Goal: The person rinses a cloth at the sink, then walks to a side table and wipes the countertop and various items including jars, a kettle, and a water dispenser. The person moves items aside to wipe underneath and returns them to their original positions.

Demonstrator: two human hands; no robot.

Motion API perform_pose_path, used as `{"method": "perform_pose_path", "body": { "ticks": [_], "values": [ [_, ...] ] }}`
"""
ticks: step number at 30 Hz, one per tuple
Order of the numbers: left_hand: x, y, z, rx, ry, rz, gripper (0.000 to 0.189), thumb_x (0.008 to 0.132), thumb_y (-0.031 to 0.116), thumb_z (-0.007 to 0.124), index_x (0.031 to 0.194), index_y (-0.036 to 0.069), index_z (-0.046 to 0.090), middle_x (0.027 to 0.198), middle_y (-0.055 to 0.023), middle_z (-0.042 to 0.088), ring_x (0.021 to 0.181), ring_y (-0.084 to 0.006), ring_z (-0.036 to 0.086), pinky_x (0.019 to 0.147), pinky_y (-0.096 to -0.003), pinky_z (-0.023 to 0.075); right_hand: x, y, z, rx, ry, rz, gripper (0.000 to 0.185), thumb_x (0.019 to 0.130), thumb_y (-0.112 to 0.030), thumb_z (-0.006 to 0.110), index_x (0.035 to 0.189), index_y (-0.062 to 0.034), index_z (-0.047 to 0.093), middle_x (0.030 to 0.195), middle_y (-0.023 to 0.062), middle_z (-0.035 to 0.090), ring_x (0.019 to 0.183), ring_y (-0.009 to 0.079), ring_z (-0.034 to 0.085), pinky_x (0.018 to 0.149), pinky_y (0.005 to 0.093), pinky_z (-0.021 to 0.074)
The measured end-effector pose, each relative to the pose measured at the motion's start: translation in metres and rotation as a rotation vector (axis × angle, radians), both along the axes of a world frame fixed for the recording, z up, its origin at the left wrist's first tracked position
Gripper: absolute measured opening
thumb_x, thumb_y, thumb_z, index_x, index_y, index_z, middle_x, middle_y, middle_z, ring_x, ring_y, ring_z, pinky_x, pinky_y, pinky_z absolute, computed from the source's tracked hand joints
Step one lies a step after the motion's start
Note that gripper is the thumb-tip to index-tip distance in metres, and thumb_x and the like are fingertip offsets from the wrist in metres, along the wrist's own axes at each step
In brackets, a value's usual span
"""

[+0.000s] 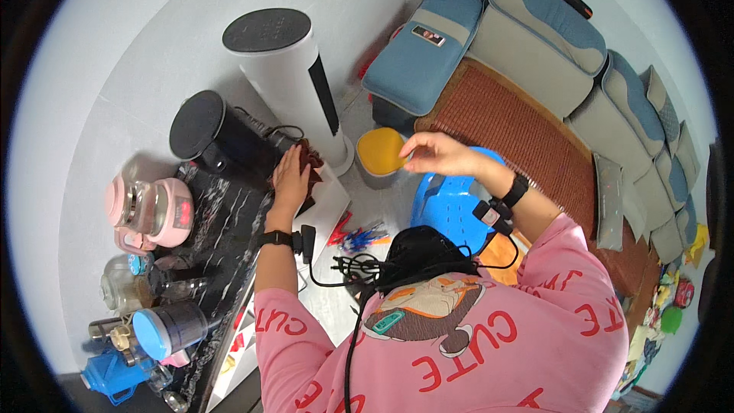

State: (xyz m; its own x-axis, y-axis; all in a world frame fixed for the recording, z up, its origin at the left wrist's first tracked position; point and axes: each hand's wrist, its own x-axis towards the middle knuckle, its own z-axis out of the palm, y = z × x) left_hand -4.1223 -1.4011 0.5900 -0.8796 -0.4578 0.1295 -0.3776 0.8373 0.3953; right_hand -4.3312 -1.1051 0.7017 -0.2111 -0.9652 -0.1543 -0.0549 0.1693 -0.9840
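My left hand rests palm down on a dark reddish-brown cloth at the far end of the black marble-patterned counter, beside a tall black lidded container. Its fingers lie nearly together; whether they grip the cloth cannot be told. My right hand hangs in the air with curved fingers and nothing visible in them. Below and beside it are a bin with a yellow lid and a blue plastic stool or chair. Both wrists wear black bands with small devices and cables.
A tall white cylindrical appliance stands beyond the counter. Pink kettle-like appliance, glass jars, a blue-lidded container and a blue jug line the counter. At right is a sofa with a phone on its blue armrest.
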Motion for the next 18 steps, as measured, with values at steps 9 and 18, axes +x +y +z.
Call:
{"method": "perform_pose_path", "body": {
  "ticks": [9,18],
  "values": [
    [0.021,0.013,0.011,0.025,0.011,0.051,0.05,0.089,0.016,0.056,0.136,0.006,0.042,0.141,-0.014,0.044,0.13,-0.0302,0.04,0.107,-0.0417,0.0303,-0.012,-0.047,-0.014,0.043,0.075,0.125,0.033,0.084,-0.021,0.072,0.108,-0.0022,0.06,0.101,0.0056,0.063,0.09,0.0126,0.06,0.081,0.026,0.0489],
    [0.184,-0.018,0.034,0.068,0.144,0.229,0.043,0.087,0.006,0.056,0.128,-0.003,0.047,0.129,-0.0223,0.052,0.12,-0.0388,0.049,0.101,-0.0423,0.0382,0.054,-0.13,-0.025,-0.005,0.103,0.167,0.043,0.082,-0.025,0.073,0.114,-0.0004,0.057,0.107,0.0102,0.061,0.093,0.0159,0.062,0.078,0.0278,0.0508]
  ]
}}
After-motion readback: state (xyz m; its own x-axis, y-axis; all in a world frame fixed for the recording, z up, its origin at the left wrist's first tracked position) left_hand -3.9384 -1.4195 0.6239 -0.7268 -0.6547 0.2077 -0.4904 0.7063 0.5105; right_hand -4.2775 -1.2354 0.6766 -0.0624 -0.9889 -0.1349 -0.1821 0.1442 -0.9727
